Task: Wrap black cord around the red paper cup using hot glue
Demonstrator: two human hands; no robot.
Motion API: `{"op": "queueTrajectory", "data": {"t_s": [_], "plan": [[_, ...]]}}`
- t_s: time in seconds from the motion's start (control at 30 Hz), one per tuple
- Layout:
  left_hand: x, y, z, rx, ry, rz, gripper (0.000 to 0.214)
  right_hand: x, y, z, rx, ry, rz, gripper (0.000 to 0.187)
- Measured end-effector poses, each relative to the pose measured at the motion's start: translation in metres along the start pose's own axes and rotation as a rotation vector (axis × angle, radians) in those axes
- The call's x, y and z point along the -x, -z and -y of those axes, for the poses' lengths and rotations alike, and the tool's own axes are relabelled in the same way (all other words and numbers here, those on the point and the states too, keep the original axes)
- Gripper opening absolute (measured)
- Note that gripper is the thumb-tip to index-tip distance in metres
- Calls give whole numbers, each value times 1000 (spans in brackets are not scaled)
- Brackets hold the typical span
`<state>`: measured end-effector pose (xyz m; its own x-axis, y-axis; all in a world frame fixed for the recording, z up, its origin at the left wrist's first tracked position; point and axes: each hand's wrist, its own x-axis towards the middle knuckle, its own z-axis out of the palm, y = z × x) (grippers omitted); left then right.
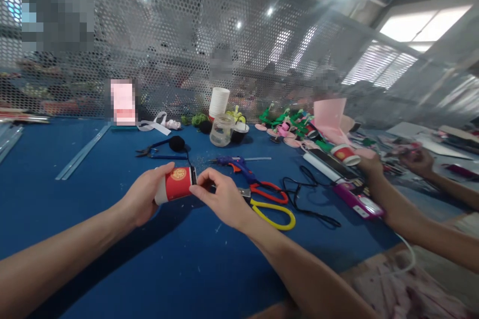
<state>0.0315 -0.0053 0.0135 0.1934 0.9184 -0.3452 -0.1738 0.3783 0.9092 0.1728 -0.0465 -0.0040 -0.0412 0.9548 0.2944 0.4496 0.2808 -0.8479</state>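
My left hand (144, 192) is wrapped around a red and white paper cup (178, 183) with a gold emblem, tipped on its side. My right hand (222, 194) pinches at the cup's rim, where black yarn lies along the edge; the fingertips partly hide it. From there a strand runs up to a black yarn ball (177, 143) on the table. Blue-handled pliers (160, 152) lie by the ball. Just beyond my right hand are a blue glue gun (239, 165) with a glue stick in it and scissors (271, 204) with red and yellow handles.
A clear jar (222, 130) and stacked white cups (219, 102) stand at the back before a perforated metal screen (168, 35). Clear glue sticks (84, 152) lie left. To the right are a black cable (299, 194), a purple power strip (357, 199) and a co-worker's hands (372, 167) with another cup.
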Motion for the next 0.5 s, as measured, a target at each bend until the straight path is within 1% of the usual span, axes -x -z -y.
{"op": "queueTrajectory", "data": {"t_s": [0.17,0.3,0.43,0.5], "plan": [[0,-1,-1,8,-16,-5,14,0,-1,-1,-72,-24,22,14],[1,0,-1,15,-20,5,15,-1,-3,-6,-144,-24,11,17],[-1,1,-1,32,3,14,13,-3,-4,-12,-267,1,-53,17],[-2,2,-1,45,12,29,12,-3,-3,-14,-294,6,-101,17]]}}
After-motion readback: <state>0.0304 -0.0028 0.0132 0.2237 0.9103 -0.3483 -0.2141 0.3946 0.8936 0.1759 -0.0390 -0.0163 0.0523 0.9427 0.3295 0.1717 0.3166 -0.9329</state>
